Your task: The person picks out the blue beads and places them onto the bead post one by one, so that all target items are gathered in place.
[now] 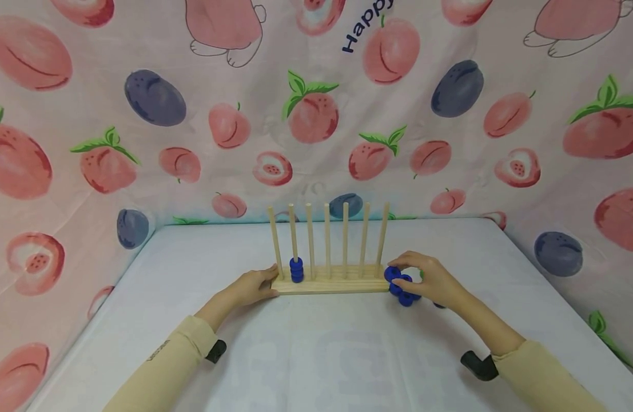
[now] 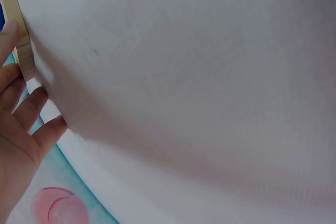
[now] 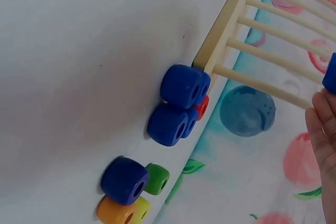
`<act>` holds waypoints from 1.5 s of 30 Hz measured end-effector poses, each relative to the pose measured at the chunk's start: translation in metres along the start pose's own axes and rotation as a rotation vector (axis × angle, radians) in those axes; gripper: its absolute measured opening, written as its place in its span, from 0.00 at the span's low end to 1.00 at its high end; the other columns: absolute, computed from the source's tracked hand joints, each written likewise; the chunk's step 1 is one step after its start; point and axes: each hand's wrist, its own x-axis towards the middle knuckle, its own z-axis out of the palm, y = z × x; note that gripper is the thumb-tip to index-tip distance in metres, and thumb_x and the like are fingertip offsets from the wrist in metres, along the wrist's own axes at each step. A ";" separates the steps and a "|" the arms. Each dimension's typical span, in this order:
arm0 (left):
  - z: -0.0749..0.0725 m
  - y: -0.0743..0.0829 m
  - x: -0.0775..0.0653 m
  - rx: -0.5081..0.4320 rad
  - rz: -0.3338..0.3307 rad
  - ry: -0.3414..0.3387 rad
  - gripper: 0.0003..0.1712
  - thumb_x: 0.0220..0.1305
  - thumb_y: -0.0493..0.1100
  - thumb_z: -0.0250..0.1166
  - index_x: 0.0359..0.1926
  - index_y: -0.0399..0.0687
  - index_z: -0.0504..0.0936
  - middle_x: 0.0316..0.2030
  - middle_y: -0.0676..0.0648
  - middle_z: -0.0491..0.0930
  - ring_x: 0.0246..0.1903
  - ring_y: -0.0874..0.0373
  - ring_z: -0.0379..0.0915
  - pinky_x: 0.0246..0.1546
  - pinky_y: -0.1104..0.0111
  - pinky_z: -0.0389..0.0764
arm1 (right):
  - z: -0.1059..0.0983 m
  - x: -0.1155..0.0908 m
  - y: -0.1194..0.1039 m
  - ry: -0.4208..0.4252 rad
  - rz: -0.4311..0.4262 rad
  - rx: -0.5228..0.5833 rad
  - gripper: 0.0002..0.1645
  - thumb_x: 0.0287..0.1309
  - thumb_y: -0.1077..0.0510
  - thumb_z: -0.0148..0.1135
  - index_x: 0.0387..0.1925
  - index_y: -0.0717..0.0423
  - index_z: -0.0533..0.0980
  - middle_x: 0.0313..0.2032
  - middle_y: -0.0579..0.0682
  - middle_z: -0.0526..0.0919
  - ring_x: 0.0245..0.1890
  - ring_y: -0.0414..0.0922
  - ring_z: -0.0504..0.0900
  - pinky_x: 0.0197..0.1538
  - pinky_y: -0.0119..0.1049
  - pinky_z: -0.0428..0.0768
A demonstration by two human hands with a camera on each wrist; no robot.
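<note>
A wooden peg rack [image 1: 330, 286] with several upright pegs stands on the table. Three blue beads [image 1: 297, 270] are stacked on its second peg from the left. My left hand [image 1: 254, 286] grips the rack's left end, thumb on the front edge, as the left wrist view also shows. Just beyond the right end, my right hand [image 1: 432, 280] pinches a blue bead [image 3: 330, 74] in its fingertips, above the table. Below it sit several loose blue beads [image 3: 167, 124], close against the rack's end, with a red bead [image 3: 202, 107] partly hidden behind them.
Farther right on the table lie a dark purple-blue bead [image 3: 124, 180], a green bead [image 3: 157, 179], an orange bead [image 3: 115, 211] and a yellow bead [image 3: 140, 211]. A fruit-patterned cloth [image 1: 316, 166] hangs behind the white table [image 1: 326, 355].
</note>
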 end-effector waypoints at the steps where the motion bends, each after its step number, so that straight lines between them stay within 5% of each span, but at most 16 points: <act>1: 0.000 0.000 0.000 0.000 0.002 0.000 0.34 0.63 0.47 0.62 0.65 0.34 0.65 0.67 0.36 0.61 0.65 0.38 0.60 0.65 0.49 0.63 | 0.000 0.001 -0.002 -0.009 0.013 0.010 0.19 0.44 0.67 0.71 0.42 0.61 0.79 0.36 0.47 0.83 0.38 0.42 0.82 0.43 0.36 0.84; 16: 0.001 -0.002 0.002 -0.005 -0.011 -0.006 0.35 0.63 0.47 0.62 0.66 0.35 0.64 0.68 0.38 0.59 0.66 0.39 0.59 0.66 0.50 0.62 | 0.008 0.012 -0.024 -0.087 0.115 0.044 0.20 0.51 0.61 0.69 0.47 0.63 0.78 0.43 0.58 0.85 0.43 0.52 0.84 0.46 0.49 0.82; 25: 0.002 -0.002 0.001 -0.003 -0.009 0.002 0.35 0.63 0.47 0.62 0.66 0.34 0.64 0.68 0.37 0.60 0.65 0.39 0.60 0.66 0.50 0.63 | 0.016 0.022 -0.034 0.014 -0.033 0.044 0.21 0.45 0.66 0.71 0.45 0.62 0.79 0.39 0.54 0.86 0.40 0.49 0.84 0.44 0.44 0.84; 45: 0.002 0.000 0.001 -0.008 -0.023 0.009 0.34 0.64 0.47 0.61 0.66 0.35 0.63 0.68 0.37 0.59 0.65 0.38 0.60 0.65 0.49 0.63 | 0.034 0.048 -0.047 0.126 -0.182 0.131 0.23 0.40 0.68 0.73 0.43 0.63 0.79 0.37 0.51 0.85 0.37 0.43 0.82 0.47 0.37 0.83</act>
